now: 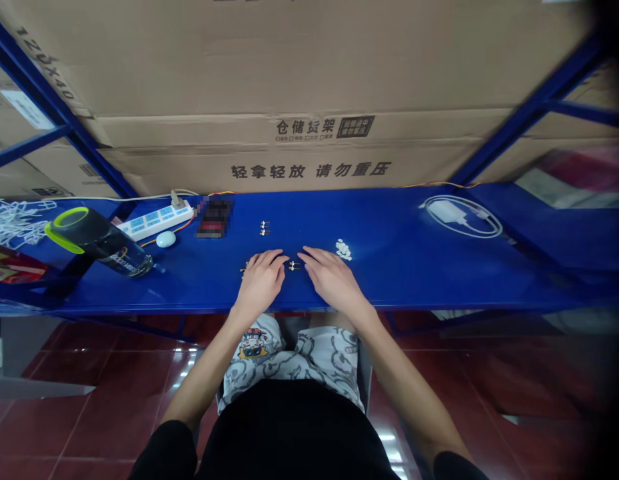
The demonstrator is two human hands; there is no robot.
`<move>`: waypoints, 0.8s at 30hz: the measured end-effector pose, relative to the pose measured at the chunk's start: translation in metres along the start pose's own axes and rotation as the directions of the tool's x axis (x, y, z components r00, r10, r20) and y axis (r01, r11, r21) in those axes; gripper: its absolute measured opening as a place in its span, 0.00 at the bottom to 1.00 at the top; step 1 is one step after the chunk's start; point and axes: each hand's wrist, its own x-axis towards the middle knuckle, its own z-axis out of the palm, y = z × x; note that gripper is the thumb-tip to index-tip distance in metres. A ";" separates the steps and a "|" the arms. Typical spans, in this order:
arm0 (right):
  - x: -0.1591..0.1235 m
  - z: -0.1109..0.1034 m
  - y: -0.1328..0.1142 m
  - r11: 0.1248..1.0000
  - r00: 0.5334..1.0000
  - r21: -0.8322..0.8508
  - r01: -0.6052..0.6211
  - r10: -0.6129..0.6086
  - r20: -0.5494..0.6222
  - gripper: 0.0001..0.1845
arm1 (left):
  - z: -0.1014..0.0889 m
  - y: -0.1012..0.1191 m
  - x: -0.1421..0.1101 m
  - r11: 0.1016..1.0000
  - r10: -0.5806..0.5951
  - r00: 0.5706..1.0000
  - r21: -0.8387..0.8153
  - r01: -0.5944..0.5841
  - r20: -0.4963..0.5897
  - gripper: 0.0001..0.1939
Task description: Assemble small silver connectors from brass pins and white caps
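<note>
Both my hands rest palm down on a blue shelf surface (389,280). My left hand (260,280) lies flat with its fingers stretched forward. My right hand (330,277) lies flat beside it, fingers spread. Between the two hands sits a small metal part (294,265). Another small part (244,269) peeks out at the left edge of my left hand. A pair of similar small parts (264,228) lies farther back. A little heap of small white pieces (344,249) sits just right of my right hand's fingertips.
A dark bottle with a green rim (96,240) lies at the left, near a white power strip (155,219), a small white oval object (165,239) and a dark blurred device (214,217). A white charger with coiled cable (462,215) lies at the right. Cardboard boxes (309,93) stand behind.
</note>
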 end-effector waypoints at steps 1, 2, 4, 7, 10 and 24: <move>-0.001 0.001 0.001 1.000 1.000 -0.007 0.013 -0.013 0.014 0.24 | 0.000 0.000 0.000 1.000 0.002 1.000 0.003 -0.002 0.004 0.16; -0.002 0.001 0.003 1.000 0.999 -0.008 0.021 -0.020 0.025 0.25 | -0.001 0.001 0.000 1.000 0.005 1.000 0.006 -0.005 0.007 0.16; -0.002 0.002 0.005 1.000 0.999 -0.004 0.026 -0.026 0.039 0.25 | -0.001 0.001 0.000 1.000 0.006 1.000 0.012 -0.006 0.013 0.15; 0.000 0.004 0.007 1.000 0.999 0.002 0.023 -0.023 0.047 0.25 | -0.002 0.001 -0.001 1.000 0.007 1.000 0.022 -0.007 0.022 0.15; 0.001 0.005 0.007 1.000 0.999 0.011 0.022 -0.023 0.034 0.25 | -0.001 0.000 -0.001 1.000 0.008 1.000 0.027 -0.009 0.024 0.15; 0.001 0.005 0.005 0.999 0.999 -0.002 0.033 -0.033 0.027 0.25 | 0.000 -0.002 -0.001 0.999 0.027 1.000 0.039 -0.027 0.016 0.16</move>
